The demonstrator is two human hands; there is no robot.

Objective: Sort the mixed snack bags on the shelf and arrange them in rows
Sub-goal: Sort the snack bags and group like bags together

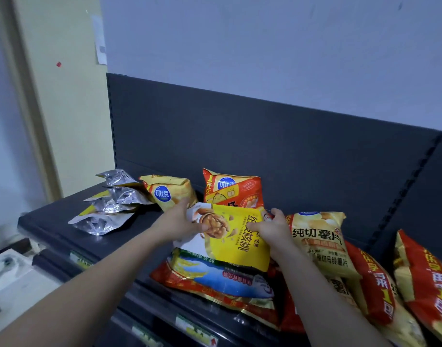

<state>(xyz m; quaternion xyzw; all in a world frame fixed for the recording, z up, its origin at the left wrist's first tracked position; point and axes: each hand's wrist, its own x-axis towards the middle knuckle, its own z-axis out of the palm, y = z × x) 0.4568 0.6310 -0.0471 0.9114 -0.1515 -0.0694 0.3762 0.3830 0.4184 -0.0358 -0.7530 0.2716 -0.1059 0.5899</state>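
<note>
Both of my hands hold a yellow and white walnut bag above the middle of the dark shelf. My left hand grips its left edge, my right hand its right edge. Behind it stand a yellow chip bag and an orange-red chip bag. A pale yellow chip bag leans to the right. Below lies a flat bag with a blue lake picture. Several silver foil bags are stacked at the shelf's left end.
Red and yellow bags lean at the far right. The dark back panel rises behind the shelf. Price labels run along the front edge. A pale low surface lies left of the shelf.
</note>
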